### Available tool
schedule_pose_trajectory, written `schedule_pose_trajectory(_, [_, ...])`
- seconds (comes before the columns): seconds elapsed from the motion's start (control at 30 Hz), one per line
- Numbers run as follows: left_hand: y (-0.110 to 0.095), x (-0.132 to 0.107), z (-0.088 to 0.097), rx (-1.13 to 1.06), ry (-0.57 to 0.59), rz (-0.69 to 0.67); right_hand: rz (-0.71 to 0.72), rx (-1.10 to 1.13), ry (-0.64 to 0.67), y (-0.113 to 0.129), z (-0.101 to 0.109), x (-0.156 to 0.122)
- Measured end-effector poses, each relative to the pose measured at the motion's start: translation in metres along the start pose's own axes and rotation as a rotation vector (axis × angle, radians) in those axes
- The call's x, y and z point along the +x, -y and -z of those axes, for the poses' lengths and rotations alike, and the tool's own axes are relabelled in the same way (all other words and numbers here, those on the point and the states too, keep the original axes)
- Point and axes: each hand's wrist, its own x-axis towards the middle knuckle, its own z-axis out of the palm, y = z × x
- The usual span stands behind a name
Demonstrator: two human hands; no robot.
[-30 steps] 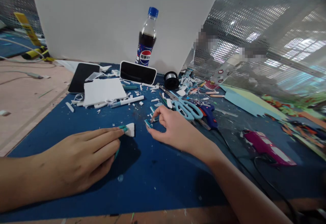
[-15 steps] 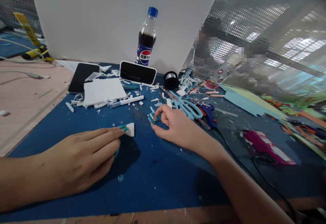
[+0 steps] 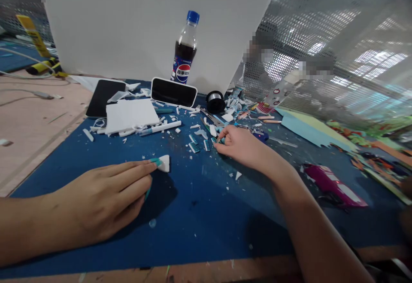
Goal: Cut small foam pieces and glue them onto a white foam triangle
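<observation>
My left hand (image 3: 106, 197) lies low over the blue mat, its teal-nailed fingertips pinched on a small white wedge-shaped piece (image 3: 164, 163). My right hand (image 3: 240, 145) is at the middle right with thumb and index finger closed on a tiny teal-and-white striped piece (image 3: 213, 141), partly hidden by the fingertips. Just left of those fingers, more striped pieces (image 3: 194, 147) lie on the mat. White scraps (image 3: 201, 134) are scattered behind them. Scissors (image 3: 212, 117) lie behind my right hand, which covers most of their handles.
A cola bottle (image 3: 186, 51) stands behind a propped phone (image 3: 174, 92). At the left are a dark tablet (image 3: 104, 98), a white block (image 3: 131, 115) and a white pen (image 3: 161, 128). A wire spool (image 3: 215, 101) and a magenta device (image 3: 334, 186) sit to the right on the blue mat (image 3: 199, 231).
My right hand has moved right, away from the striped pieces near the middle, uncovering them and covering the scissor handles. My left hand stays on the white piece.
</observation>
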Motion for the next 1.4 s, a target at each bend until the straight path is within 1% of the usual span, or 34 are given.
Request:
schedule_pose_trajectory(0.27, [0.0002,0.0,-0.0001,0.005,0.003,-0.002,0.014,-0.051,0.036,-0.0017,-0.0048,0.0039])
schedule_pose_trajectory(0.5, [0.0015,-0.0018,0.0001,-0.007,0.001,-0.009,0.005,-0.019,0.063,-0.0017,-0.0029,0.0024])
schedule_pose_trajectory(0.87, [0.0009,-0.0003,0.0013,-0.001,0.01,-0.009,-0.002,-0.006,0.055,-0.0004,-0.0005,0.0021])
schedule_pose_trajectory(1.1, [0.0013,0.001,-0.0004,0.023,0.004,-0.003,-0.006,0.013,0.047,0.0008,-0.0015,0.0004])
schedule_pose_trajectory(1.17, [0.0005,0.0006,-0.0008,0.018,0.006,-0.009,-0.015,0.005,0.045,0.0024,-0.0015,0.0008])
schedule_pose_trajectory(1.3, [-0.0011,-0.0005,0.0,-0.003,-0.012,0.021,-0.012,-0.007,0.049,0.0051,-0.0031,0.0024])
schedule_pose_trajectory(1.4, [-0.0009,-0.0005,0.0013,-0.007,-0.004,0.009,-0.005,-0.013,0.051,0.005,-0.0047,0.0033])
